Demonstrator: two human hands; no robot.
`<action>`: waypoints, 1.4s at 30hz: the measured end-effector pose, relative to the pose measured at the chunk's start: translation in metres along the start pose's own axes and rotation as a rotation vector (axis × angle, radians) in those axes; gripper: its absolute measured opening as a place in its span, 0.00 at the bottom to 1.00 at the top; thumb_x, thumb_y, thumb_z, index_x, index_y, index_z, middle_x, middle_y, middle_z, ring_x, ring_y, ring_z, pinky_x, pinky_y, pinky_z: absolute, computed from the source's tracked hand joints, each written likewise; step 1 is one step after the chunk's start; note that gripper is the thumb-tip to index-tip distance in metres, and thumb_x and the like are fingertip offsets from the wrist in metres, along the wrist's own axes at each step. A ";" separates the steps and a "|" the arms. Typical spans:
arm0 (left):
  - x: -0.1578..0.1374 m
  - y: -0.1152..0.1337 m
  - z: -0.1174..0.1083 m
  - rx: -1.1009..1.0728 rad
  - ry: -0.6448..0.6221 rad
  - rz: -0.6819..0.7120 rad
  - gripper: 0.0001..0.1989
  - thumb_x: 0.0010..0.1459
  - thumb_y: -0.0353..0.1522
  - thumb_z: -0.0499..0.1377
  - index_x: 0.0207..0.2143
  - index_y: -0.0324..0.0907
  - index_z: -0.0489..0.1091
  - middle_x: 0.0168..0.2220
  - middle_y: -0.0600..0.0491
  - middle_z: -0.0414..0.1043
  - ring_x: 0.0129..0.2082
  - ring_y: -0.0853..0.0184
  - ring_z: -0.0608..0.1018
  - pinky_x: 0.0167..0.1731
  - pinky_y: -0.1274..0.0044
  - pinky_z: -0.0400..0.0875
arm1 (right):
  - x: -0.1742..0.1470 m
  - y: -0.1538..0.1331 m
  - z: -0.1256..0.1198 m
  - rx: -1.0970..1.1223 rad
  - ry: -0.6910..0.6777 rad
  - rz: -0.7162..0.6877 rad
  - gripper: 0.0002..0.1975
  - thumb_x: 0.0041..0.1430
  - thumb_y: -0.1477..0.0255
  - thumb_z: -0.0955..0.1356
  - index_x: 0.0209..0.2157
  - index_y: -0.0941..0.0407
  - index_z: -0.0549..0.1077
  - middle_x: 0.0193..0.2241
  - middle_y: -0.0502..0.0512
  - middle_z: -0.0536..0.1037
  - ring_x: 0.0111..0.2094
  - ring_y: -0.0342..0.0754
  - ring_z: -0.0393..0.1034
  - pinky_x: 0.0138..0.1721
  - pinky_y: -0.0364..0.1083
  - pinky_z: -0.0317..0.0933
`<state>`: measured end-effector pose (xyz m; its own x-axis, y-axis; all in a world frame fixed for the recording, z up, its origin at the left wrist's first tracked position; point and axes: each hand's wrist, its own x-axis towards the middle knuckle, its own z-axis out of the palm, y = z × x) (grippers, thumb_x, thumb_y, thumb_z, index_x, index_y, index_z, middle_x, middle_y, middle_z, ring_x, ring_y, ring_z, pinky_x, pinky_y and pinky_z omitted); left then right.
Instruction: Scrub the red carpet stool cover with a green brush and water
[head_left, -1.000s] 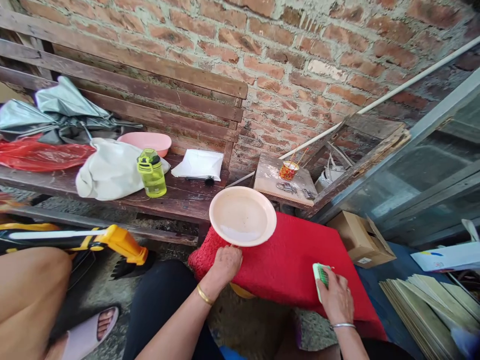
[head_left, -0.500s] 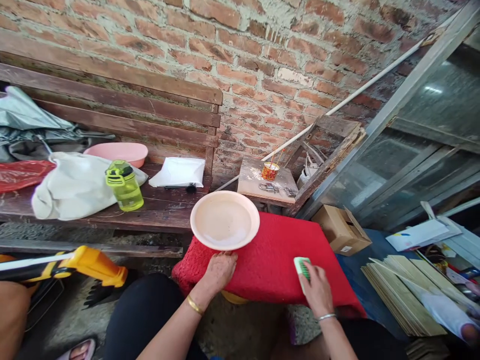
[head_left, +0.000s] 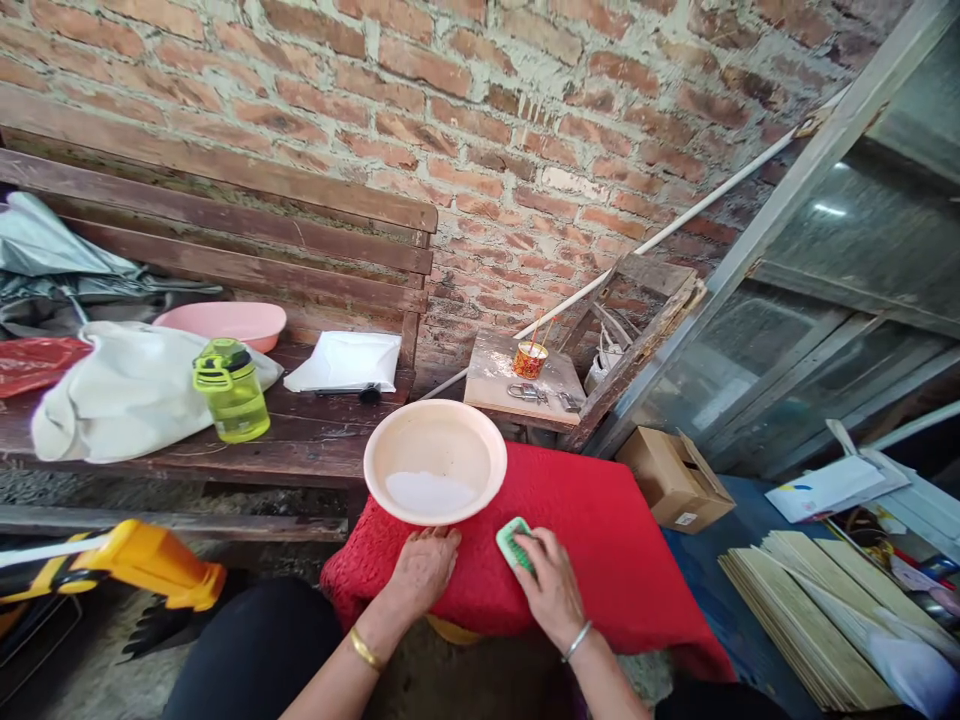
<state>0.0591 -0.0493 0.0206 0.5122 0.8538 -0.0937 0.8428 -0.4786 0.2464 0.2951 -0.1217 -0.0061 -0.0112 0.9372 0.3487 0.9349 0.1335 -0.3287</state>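
While the right hand (head_left: 553, 592) grasps a green scrubbing brush (head_left: 511, 542) between thumb and fingers, the brush is over the near part of the red cloth-covered bench (head_left: 592, 510); whether it touches the cloth cannot be told. Just to the left of the brush, the left hand (head_left: 424, 572) lies at the near edge of a cream basin (head_left: 498, 465), palm down with its fingers bent, and it cannot be told whether it grips anything. The basin sits at the left end of the red cover and contains water (head_left: 431, 445), with a bright white patch toward the near side. A gold bangle (head_left: 366, 650) circles the left wrist and a silver bangle (head_left: 576, 642) the right.

Beyond, on a slatted wooden seat (head_left: 322, 435), are a yellow-green drinking bottle (head_left: 238, 405), upright, a white cloth bag (head_left: 127, 390) behind it, a pink basin (head_left: 244, 322) and a white packet (head_left: 354, 358). Behind the red cover, a small wooden stand (head_left: 491, 382) bears a red patterned cup (head_left: 529, 362) with thin sticks in it and a metal padlock (head_left: 525, 393). To the right is a cardboard box (head_left: 660, 475).
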 end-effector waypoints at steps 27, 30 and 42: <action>-0.004 0.025 0.012 0.000 0.070 0.147 0.12 0.65 0.28 0.50 0.43 0.43 0.72 0.45 0.47 0.73 0.47 0.58 0.75 0.51 0.63 0.69 | 0.058 -0.009 0.026 -0.083 -0.112 -0.014 0.20 0.60 0.71 0.65 0.54 0.45 0.71 0.49 0.53 0.71 0.48 0.49 0.70 0.48 0.47 0.63; -0.006 0.025 0.029 -0.049 0.185 0.165 0.11 0.64 0.36 0.55 0.46 0.47 0.73 0.48 0.49 0.72 0.50 0.57 0.74 0.54 0.61 0.67 | 0.064 0.013 0.021 -0.128 -0.089 0.061 0.19 0.61 0.70 0.65 0.53 0.45 0.72 0.48 0.54 0.72 0.45 0.49 0.71 0.46 0.47 0.64; 0.001 0.011 0.076 0.110 0.489 0.299 0.31 0.58 0.54 0.57 0.61 0.53 0.64 0.62 0.46 0.65 0.60 0.54 0.68 0.57 0.61 0.63 | 0.109 0.027 0.030 -0.111 -0.109 0.038 0.16 0.63 0.67 0.64 0.53 0.46 0.71 0.48 0.54 0.70 0.47 0.50 0.69 0.48 0.48 0.62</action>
<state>0.0813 -0.0693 -0.0497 0.6162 0.6616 0.4273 0.6992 -0.7093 0.0898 0.3082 -0.0061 -0.0033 -0.0081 0.9710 0.2388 0.9689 0.0667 -0.2384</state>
